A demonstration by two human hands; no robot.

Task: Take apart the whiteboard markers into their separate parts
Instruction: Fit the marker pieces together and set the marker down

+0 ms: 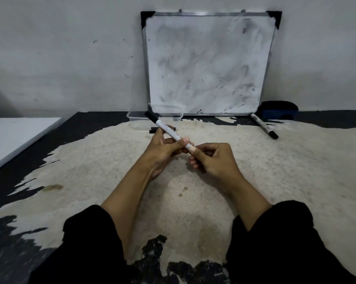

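— Holding anything at the moment?

— Yes. My left hand (pixel 162 149) is closed around the white barrel of a whiteboard marker (pixel 168 132), thumb pressed on top. My right hand (pixel 212 158) is curled tight on the near end of the same marker, fingers wrapped so I cannot see what lies under them.

— Where is it, measured from the whiteboard (pixel 207 64)?

— In front of the whiteboard's lower left corner and nearer to me, held above the worn table (pixel 296 171). It slants, its black cap pointing up and away toward that corner.

— And the other one?

— A second marker (pixel 264 126) lies flat on the table just in front of the whiteboard's lower right corner, black cap toward me, still whole.

— Anything else by the board?

— A clear plastic tray (pixel 136 117) sits at its lower left corner, a small black piece (pixel 153 130) just in front of that, partly behind my left hand. A blue eraser (pixel 277 112) rests to the board's right.
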